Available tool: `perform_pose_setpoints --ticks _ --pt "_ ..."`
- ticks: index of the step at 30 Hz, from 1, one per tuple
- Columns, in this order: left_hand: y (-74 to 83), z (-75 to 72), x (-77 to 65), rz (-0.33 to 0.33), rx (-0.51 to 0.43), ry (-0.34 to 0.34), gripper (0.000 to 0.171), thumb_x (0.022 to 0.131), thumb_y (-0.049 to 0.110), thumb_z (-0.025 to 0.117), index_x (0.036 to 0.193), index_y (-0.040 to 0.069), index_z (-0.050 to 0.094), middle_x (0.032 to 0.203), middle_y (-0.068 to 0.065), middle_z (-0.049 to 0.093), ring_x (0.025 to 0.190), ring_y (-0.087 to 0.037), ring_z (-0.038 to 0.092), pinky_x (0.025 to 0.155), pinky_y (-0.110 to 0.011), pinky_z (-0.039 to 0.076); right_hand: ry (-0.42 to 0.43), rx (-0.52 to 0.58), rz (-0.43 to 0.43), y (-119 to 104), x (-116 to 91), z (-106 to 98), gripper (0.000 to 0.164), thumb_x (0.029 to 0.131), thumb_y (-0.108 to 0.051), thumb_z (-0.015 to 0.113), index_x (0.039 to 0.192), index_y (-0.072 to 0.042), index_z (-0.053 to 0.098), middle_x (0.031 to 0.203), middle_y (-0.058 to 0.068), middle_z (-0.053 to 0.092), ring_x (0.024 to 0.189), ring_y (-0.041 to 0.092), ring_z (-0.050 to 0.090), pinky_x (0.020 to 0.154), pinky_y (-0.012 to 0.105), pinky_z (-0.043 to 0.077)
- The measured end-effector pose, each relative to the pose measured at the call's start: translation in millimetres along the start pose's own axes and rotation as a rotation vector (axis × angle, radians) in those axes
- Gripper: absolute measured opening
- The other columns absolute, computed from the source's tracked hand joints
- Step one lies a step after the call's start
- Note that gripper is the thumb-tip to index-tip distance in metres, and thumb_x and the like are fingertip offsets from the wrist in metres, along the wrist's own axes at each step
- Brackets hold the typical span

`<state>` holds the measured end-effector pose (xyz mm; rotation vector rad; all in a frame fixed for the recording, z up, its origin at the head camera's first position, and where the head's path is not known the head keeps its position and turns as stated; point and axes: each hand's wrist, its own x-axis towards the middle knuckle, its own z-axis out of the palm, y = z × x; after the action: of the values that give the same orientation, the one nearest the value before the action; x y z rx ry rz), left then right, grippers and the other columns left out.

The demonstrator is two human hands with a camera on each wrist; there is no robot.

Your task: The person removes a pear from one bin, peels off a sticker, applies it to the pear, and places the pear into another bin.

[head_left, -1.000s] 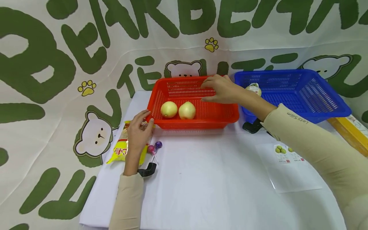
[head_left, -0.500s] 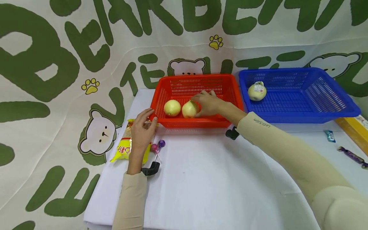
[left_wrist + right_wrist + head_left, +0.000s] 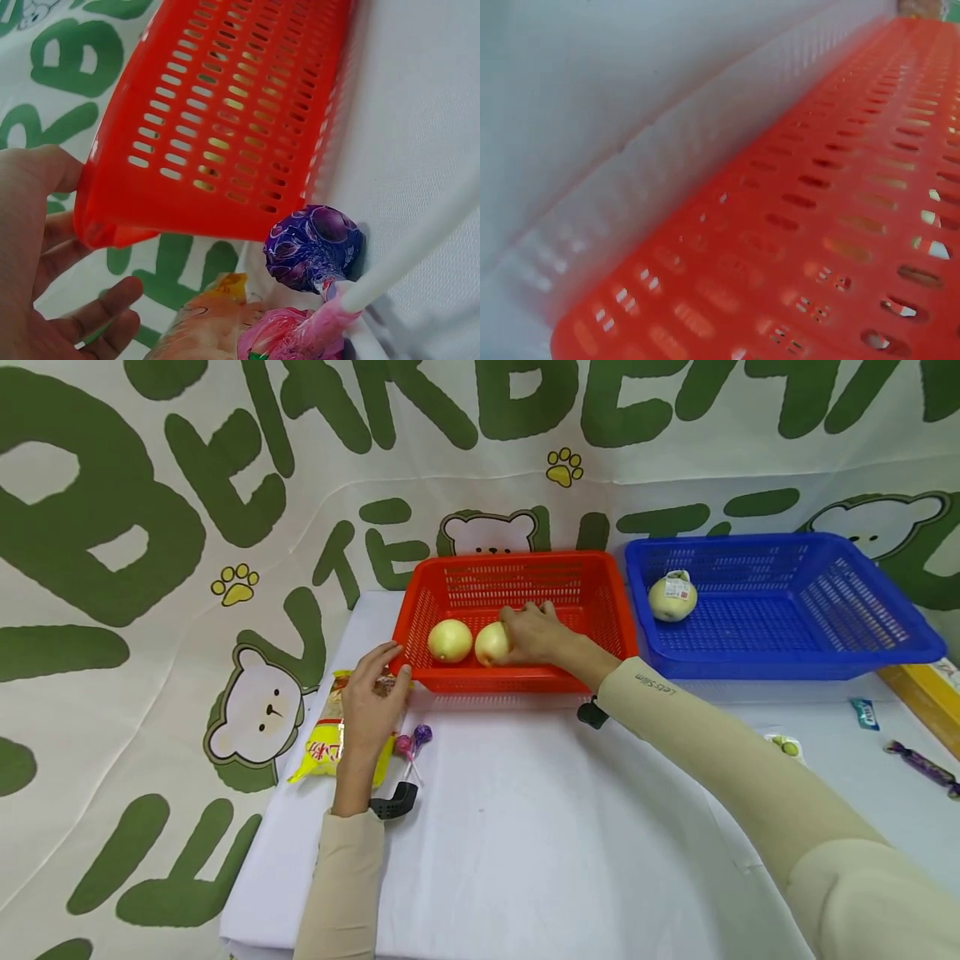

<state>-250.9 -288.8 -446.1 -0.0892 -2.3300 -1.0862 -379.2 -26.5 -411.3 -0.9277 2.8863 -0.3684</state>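
My left hand is at the front left corner of the red plastic basket. In the left wrist view its thumb and fingers pinch the basket's rim, while the other fingers hang loose below. Inside the basket two pale yellow pears sit near the front wall. My right hand reaches in from the right and its fingers curl round the right-hand pear, covering that fruit's right side. The left-hand pear lies just beside it. Only the basket's slotted wall fills the right wrist view.
A blue basket holding one labelled pear stands to the right. Below my left hand lie a yellow snack bag and two lollipops. Wrapped candies and a yellow box are at the right edge.
My right hand has moved left and down from above the red basket's right part onto the right-hand pear. My left hand stays at the basket's corner. The head view has shifted slightly.
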Motion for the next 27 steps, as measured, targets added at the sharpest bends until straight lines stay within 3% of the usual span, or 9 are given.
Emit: perform_pose_setpoints --ticks 9,14,21,27 --pt "4.6 3.7 -0.4 -0.013 -0.012 -0.01 0.039 0.097 0.033 0.065 0.133 0.017 0.067 0.14 0.012 0.056 0.125 -0.014 0.053 0.091 -0.042 0.054 0.022 -0.055 -0.01 10 -16 -13 0.07 0.075 -0.058 0.076 0.121 -0.01 0.054 0.098 0.007 0.064 0.102 0.028 0.048 0.089 0.048 0.028" --pt "4.6 3.6 -0.3 -0.033 -0.001 -0.015 0.039 0.098 0.035 0.064 0.134 0.02 0.066 0.14 0.012 0.056 0.126 -0.013 0.052 0.091 -0.043 0.054 0.127 -0.013 -0.033 16 -35 -35 0.072 0.073 -0.054 0.077 0.124 -0.009 0.055 0.106 0.008 0.063 0.108 0.029 0.047 0.091 0.05 0.029" --pt "6.2 0.9 -1.5 -0.06 -0.003 -0.02 0.041 0.098 0.037 0.062 0.135 0.022 0.065 0.141 0.014 0.054 0.12 -0.013 0.054 0.088 -0.044 0.055 0.269 0.081 -0.078 17 -79 -70 0.075 0.071 -0.047 0.081 0.13 -0.008 0.056 0.115 0.009 0.061 0.112 0.027 0.044 0.091 0.05 0.028" --pt "4.1 0.5 -1.9 -0.06 0.008 -0.018 0.041 0.098 0.036 0.062 0.136 0.021 0.065 0.142 0.013 0.054 0.117 -0.014 0.056 0.088 -0.042 0.055 0.367 0.102 -0.218 20 -129 -71 0.07 0.07 -0.041 0.083 0.128 -0.008 0.061 0.111 0.008 0.065 0.109 0.026 0.046 0.09 0.053 0.028"
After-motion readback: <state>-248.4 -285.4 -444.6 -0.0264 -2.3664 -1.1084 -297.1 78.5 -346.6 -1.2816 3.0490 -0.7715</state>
